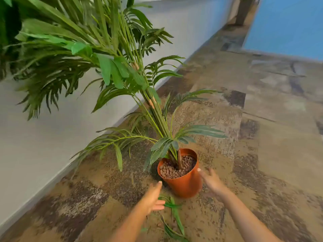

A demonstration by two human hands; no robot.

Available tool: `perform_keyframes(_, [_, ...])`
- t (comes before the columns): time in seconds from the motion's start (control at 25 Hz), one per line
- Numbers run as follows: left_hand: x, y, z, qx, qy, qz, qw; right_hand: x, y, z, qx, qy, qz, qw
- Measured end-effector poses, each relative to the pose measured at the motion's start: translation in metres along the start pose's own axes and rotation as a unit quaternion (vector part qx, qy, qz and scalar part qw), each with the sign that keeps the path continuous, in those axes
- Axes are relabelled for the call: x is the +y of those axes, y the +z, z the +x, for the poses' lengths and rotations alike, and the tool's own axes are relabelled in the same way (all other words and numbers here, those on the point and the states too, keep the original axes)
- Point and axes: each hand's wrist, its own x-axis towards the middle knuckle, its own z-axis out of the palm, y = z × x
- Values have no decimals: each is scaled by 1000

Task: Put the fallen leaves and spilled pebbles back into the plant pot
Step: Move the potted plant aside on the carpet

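Observation:
An orange plant pot stands on the carpet, filled with brown pebbles around the stems of a tall green palm. Fallen green leaves lie on the carpet just in front of the pot. My left hand hovers open at the pot's lower left, fingers above the leaves, holding nothing. My right hand is open beside the pot's right wall, fingers spread, close to it or just touching. I see no loose pebbles on the patterned carpet.
A grey wall runs along the left, close behind the plant. Mottled brown carpet stretches to the right and ahead. A blue panel and a dark post stand at the far end.

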Motion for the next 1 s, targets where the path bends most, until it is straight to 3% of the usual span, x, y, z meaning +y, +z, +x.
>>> perform_keyframes(0.08, [7, 10, 18, 7, 2, -67, 998, -2, 9, 12, -7, 24, 86, 996])
perform_keyframes(0.24, [27, 26, 39, -10, 6, -153, 988, -18, 24, 37, -60, 44, 140, 987])
perform_keyframes(0.4, [31, 28, 51, -36, 0, -148, 988, -27, 32, 53, -54, 78, 129, 987])
perform_keyframes(0.64, [29, 28, 56, -65, 15, -220, 973, -24, 39, 66, -27, 79, 96, 992])
perform_keyframes(1.0, [27, 27, 64, -71, 53, -154, 984, -13, 47, 64, 26, 30, 136, 990])
